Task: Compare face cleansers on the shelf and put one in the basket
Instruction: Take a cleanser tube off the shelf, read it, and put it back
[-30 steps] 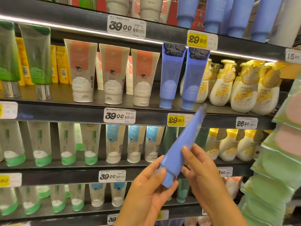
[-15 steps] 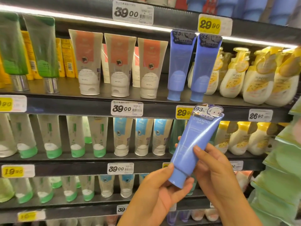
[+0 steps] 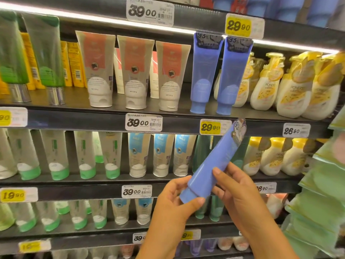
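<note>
Holding a blue cleanser tube (image 3: 214, 163) in front of the shelves (image 3: 186, 126), tilted, cap low and crimped end up to the right. Left hand (image 3: 173, 200) curled round the cap end, thumb pressed on the cap; right hand (image 3: 235, 193) gripping the tube body (fingers wrapped behind, thumb in front). Two matching blue tubes (image 3: 218, 73) upright on the upper shelf, above a yellow 29.90 tag (image 3: 210, 127).

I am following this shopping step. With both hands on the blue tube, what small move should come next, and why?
Probably turn the blue tube flat toward the camera: it is tilted, edge-on and blurred, so its text cannot be read. The left hand holds the cap end, the right hand the body.
</note>
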Tool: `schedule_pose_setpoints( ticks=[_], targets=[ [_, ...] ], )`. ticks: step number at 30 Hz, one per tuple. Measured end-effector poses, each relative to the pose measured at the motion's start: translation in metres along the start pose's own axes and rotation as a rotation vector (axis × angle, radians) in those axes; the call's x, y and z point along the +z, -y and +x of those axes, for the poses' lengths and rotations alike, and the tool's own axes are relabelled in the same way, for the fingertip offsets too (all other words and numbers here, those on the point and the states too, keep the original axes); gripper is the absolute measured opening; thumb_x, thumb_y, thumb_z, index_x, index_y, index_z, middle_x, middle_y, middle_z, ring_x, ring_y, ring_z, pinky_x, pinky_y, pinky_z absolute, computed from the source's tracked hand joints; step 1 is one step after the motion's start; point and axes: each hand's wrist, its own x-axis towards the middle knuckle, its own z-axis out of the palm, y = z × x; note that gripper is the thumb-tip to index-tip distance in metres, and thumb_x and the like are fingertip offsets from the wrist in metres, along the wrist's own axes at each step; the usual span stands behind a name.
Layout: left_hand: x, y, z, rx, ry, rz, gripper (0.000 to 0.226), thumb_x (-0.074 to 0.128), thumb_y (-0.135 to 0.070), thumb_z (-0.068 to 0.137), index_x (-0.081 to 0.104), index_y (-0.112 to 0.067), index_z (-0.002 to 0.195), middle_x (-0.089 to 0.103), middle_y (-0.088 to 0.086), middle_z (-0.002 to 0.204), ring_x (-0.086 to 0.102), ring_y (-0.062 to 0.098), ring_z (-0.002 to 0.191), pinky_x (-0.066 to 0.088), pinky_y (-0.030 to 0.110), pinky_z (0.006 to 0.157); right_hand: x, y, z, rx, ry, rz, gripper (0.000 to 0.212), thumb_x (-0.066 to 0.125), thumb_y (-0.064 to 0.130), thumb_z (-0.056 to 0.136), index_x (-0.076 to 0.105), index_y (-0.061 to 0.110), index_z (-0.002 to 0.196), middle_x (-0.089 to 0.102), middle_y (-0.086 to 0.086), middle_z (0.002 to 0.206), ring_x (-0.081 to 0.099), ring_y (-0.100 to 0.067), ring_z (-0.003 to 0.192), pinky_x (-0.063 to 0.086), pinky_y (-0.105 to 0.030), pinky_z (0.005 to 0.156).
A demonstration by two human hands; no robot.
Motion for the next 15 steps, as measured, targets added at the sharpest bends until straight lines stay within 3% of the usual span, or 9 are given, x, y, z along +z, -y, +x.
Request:
schedule_pose_setpoints(
  ticks=[7,11,15],
  targets=[
    [-0.003,0.001,-0.008,0.303,-0.011,0.548,0.046,0.077,-0.008,0.071,0.056,-0.039,0.098,0.059,-0.015,0.101,0.057,0.002,0.091,0.05,0.022,0.077,-0.001,-0.001,-0.002,0.066,-0.072,0.06,0.036,0.062,0.017,0.07,0.06,0.004,0.104,0.071,-0.013,0.094,0.069,-0.023,0.088,0.057,-0.027,0.066],
    [0.002,0.001,-0.011,0.456,0.002,0.65,0.049,0.076,-0.008,0.071,0.052,-0.038,0.101,0.05,-0.021,0.104,0.051,-0.004,0.095,0.04,0.008,0.077,-0.005,0.003,-0.004,0.092,-0.105,0.152,0.033,0.058,0.011,0.066,0.061,0.003,0.097,0.071,-0.013,0.088,0.07,-0.022,0.079,0.057,-0.03,0.063],
    [0.002,0.001,-0.012,0.501,-0.007,0.673,0.05,0.075,-0.007,0.071,0.052,-0.038,0.103,0.049,-0.021,0.106,0.05,-0.005,0.099,0.04,0.007,0.078,-0.005,0.006,-0.007,0.092,-0.115,0.187,0.035,0.057,0.009,0.066,0.06,0.003,0.1,0.072,-0.012,0.086,0.07,-0.023,0.08,0.056,-0.032,0.063]
  ],
)
